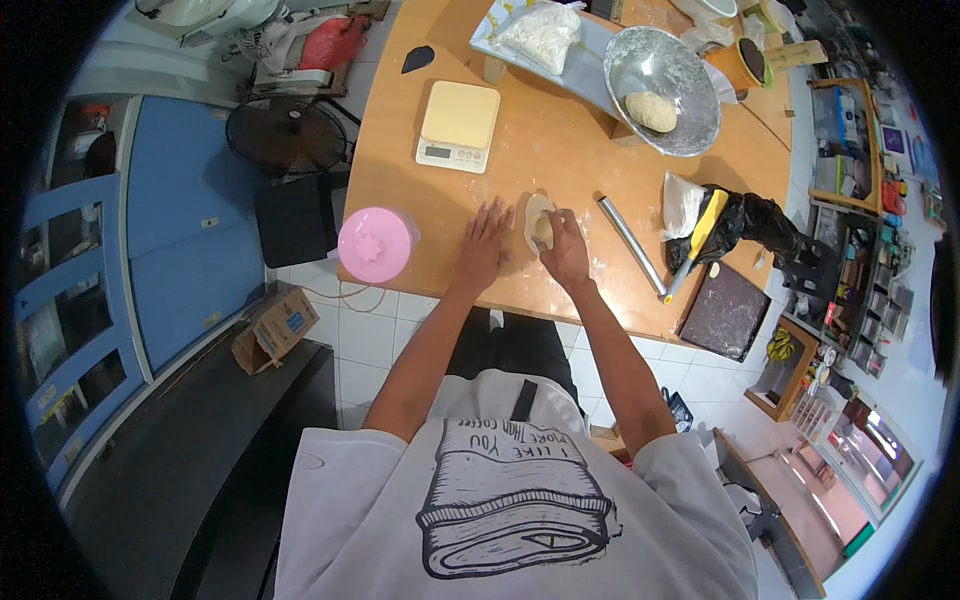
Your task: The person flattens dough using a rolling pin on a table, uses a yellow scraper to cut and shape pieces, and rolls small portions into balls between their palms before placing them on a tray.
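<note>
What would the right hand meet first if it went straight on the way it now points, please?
The right hand would likely meet the pale dough piece, which it seems to touch, though depth is unclear.

Pale, flattened oval dough on tabletop

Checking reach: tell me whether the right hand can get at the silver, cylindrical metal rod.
Probably yes: the silver rod lies just right of the right hand, with only white-specked wooden tabletop between, though that hand's fingers are on flattened pale dough.
</note>
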Demonstrator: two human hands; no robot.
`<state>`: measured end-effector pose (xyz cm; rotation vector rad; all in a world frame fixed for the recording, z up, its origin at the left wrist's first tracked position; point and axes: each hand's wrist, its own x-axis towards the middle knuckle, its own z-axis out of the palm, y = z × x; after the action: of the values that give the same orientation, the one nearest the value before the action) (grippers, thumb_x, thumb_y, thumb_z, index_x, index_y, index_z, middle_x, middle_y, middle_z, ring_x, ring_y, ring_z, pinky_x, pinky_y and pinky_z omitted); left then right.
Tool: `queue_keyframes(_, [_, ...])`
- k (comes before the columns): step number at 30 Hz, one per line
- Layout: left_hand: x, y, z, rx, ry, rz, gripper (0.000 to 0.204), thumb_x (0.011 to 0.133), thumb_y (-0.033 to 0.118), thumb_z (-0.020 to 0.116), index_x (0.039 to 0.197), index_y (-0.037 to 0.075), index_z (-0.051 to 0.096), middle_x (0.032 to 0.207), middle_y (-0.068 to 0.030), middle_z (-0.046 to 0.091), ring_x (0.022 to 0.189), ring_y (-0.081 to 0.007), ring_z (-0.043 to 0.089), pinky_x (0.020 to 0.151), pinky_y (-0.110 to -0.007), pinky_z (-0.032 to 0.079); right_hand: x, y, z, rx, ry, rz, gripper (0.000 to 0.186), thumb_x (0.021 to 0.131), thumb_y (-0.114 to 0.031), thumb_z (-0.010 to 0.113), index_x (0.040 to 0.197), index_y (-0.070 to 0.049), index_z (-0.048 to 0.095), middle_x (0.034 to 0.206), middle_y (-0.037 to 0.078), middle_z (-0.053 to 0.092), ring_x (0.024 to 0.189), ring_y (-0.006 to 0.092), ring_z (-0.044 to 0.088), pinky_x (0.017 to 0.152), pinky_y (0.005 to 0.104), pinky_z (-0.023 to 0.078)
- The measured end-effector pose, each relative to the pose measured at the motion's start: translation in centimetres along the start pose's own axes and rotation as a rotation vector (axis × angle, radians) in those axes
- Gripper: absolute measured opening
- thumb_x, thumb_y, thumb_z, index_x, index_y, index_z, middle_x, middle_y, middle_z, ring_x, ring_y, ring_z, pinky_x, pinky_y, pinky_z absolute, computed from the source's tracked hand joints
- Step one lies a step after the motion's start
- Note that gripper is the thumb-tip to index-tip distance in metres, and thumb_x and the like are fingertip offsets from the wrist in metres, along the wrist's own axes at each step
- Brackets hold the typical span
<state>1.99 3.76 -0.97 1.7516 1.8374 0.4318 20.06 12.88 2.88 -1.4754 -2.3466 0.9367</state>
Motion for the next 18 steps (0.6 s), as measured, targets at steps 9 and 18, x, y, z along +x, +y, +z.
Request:
queue_keyframes(9, [0.02,-0.16,0.48,-0.017,0.005,0.006,0.103,0.087,0.022,0.078,0.169,0.022,0.015,0.175,-0.0104,0.011,0.161,-0.0342,0.013,0.129,-0.052,0.017,-0.23,-0.01,0.36,-0.004,0.055,-0.026,0.055,0.081,-0.006,0.079,0.132,-0.001,0.059,0.116,0.021,0.055,0.104,0.0432,0.063,0.090,0.0480,0.055])
queue_keyframes(18, [0.08,0.28,-0.18,-0.004,-0.008,-0.001,0.102,0.087,0.021,0.077,0.169,0.022,0.017,0.175,-0.0114,0.013,0.161,-0.0355,0.015,0.129,-0.054,0.017,0.17,-0.53,0.87,-0.043,0.080,0.018,0.051,0.075,-0.004,0.078,0.124,-0.002,0.063,0.113,0.017,0.059,0.106,0.0398,0.063,0.091,0.0470,0.055])
